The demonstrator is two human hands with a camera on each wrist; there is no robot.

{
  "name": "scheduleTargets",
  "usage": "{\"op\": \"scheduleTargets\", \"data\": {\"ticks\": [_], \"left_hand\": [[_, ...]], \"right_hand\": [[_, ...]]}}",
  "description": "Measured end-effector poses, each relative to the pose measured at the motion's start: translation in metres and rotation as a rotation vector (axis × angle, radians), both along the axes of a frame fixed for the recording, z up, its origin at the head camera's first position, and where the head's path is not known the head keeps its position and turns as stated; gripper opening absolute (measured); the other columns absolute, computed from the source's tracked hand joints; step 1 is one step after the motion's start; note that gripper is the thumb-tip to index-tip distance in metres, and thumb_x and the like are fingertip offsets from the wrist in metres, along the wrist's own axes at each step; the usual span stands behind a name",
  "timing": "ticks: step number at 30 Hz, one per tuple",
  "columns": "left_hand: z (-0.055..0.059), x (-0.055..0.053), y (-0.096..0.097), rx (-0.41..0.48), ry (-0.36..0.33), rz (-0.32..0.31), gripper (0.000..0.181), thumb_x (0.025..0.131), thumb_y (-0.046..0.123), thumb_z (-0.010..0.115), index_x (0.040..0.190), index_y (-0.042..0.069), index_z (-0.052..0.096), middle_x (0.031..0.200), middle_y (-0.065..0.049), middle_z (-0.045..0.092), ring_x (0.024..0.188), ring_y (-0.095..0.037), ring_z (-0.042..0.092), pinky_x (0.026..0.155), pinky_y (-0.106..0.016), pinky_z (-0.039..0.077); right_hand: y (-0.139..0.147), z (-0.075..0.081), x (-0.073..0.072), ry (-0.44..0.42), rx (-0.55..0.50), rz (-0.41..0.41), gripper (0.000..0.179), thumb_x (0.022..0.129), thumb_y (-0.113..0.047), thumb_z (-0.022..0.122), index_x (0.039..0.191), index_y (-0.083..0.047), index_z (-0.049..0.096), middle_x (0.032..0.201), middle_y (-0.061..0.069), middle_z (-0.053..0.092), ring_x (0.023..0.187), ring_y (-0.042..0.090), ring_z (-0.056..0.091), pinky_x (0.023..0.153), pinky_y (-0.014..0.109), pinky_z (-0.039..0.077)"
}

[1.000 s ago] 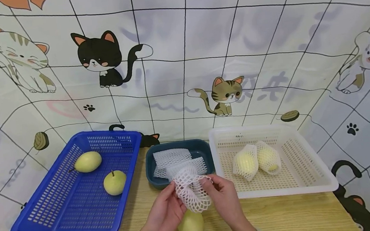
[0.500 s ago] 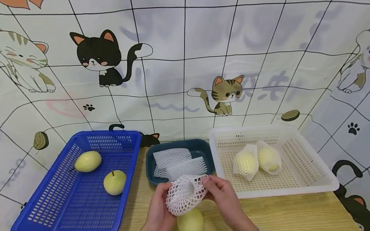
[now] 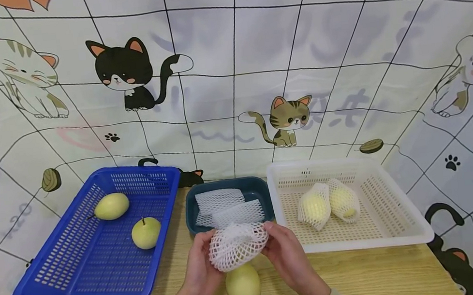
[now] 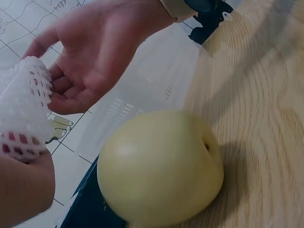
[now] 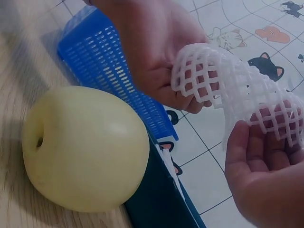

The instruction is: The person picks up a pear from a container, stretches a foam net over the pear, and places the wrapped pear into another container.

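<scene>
Our two hands, left (image 3: 199, 268) and right (image 3: 291, 263), are curled at either end of a white foam net (image 3: 236, 247), gripping it stretched between them, with fingers showing through the mesh. Beneath us runs the wooden table (image 3: 356, 275); its right edge shows near the white basket's corner. We have the blue basket (image 3: 96, 265) well to our left, with two bare pears inside, and the white basket (image 3: 384, 213) to our right, with two netted pears. A strip of wood lies between the blue basket and the teal tub (image 3: 251, 194), which sits just beyond our hands, close against the white basket. Between our wrists, below the net and apart from it, one bare pear (image 3: 243, 285) rests on the wood.
</scene>
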State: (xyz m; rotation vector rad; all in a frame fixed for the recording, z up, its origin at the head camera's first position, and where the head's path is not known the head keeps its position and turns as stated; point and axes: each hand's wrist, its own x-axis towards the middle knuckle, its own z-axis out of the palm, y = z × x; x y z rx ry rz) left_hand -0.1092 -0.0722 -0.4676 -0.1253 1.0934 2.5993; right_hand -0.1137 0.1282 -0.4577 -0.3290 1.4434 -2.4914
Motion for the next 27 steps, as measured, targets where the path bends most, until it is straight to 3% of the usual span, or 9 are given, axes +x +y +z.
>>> {"op": "scheduleTargets", "data": {"ticks": [3, 6, 9, 12, 16, 20, 24, 27], "left_hand": [[-0.001, 0.001, -0.006, -0.004, 0.126, -0.057, 0.035, 0.106, 0.023, 0.023, 0.101, 0.022, 0.058, 0.102, 0.009, 0.060, 0.097, -0.008, 0.055, 0.087, -0.026, 0.045], [-0.002, 0.001, -0.013, -0.046, 0.337, -0.112, 0.035, 0.101, 0.012, 0.022, 0.109, 0.020, 0.054, 0.104, 0.009, 0.058, 0.099, -0.007, 0.053, 0.091, -0.026, 0.045], [-0.004, -0.001, -0.018, -0.135, 0.549, -0.125, 0.036, 0.093, 0.000, 0.026, 0.109, 0.016, 0.054, 0.101, 0.009, 0.056, 0.094, -0.007, 0.053, 0.088, -0.025, 0.045], [-0.007, -0.002, -0.022, -0.251, 0.686, -0.107, 0.031, 0.090, -0.004, 0.030, 0.103, 0.011, 0.054, 0.098, 0.009, 0.055, 0.092, -0.006, 0.052, 0.086, -0.025, 0.044], [-0.009, -0.003, -0.027, -0.415, 0.781, -0.068, 0.021, 0.088, -0.006, 0.033, 0.094, 0.000, 0.052, 0.095, 0.008, 0.053, 0.089, -0.007, 0.050, 0.081, -0.025, 0.043], [-0.014, -0.005, -0.034, -0.636, 0.909, -0.004, 0.020, 0.086, -0.012, 0.040, 0.090, 0.003, 0.054, 0.086, 0.000, 0.051, 0.082, -0.011, 0.050, 0.071, -0.029, 0.044], [-0.022, -0.010, -0.039, -0.958, 1.118, 0.141, 0.026, 0.081, -0.012, 0.053, 0.088, 0.012, 0.059, 0.082, 0.001, 0.059, 0.078, -0.011, 0.054, 0.069, -0.030, 0.046], [-0.028, -0.011, -0.040, -1.164, 1.223, 0.247, 0.025, 0.076, -0.007, 0.059, 0.085, 0.017, 0.060, 0.082, 0.009, 0.064, 0.079, -0.010, 0.058, 0.073, -0.031, 0.046]], "right_hand": [[0.000, -0.002, -0.001, 0.043, 0.003, 0.028, 0.021, 0.107, -0.008, 0.046, 0.110, -0.009, 0.067, 0.106, -0.004, 0.065, 0.097, 0.007, 0.061, 0.092, 0.026, 0.053], [0.000, -0.004, -0.002, 0.103, 0.095, 0.014, 0.017, 0.101, 0.000, 0.050, 0.114, 0.000, 0.061, 0.108, -0.002, 0.063, 0.099, 0.009, 0.061, 0.094, 0.027, 0.053], [-0.001, -0.006, -0.002, 0.218, 0.247, -0.042, 0.016, 0.097, 0.005, 0.054, 0.112, 0.009, 0.058, 0.105, -0.001, 0.063, 0.096, 0.008, 0.061, 0.088, 0.025, 0.054], [-0.002, -0.009, -0.002, 0.383, 0.375, -0.107, 0.014, 0.094, 0.011, 0.055, 0.107, 0.012, 0.061, 0.103, 0.002, 0.063, 0.094, 0.008, 0.061, 0.084, 0.022, 0.054], [-0.004, -0.011, -0.002, 0.557, 0.465, -0.137, 0.022, 0.092, 0.017, 0.056, 0.103, 0.001, 0.066, 0.100, 0.006, 0.066, 0.097, 0.010, 0.062, 0.093, 0.026, 0.054], [-0.003, -0.012, -0.005, 0.731, 0.616, -0.158, 0.032, 0.090, 0.016, 0.062, 0.101, -0.013, 0.068, 0.098, 0.002, 0.069, 0.095, 0.012, 0.064, 0.091, 0.029, 0.054], [-0.002, -0.014, -0.009, 0.956, 0.862, -0.189, 0.030, 0.087, 0.011, 0.068, 0.097, -0.017, 0.065, 0.101, -0.004, 0.067, 0.092, 0.010, 0.062, 0.081, 0.024, 0.053], [-0.004, -0.017, -0.012, 1.112, 1.005, -0.211, 0.023, 0.086, 0.007, 0.069, 0.093, -0.015, 0.063, 0.101, -0.004, 0.066, 0.091, 0.011, 0.060, 0.079, 0.022, 0.052]]}}
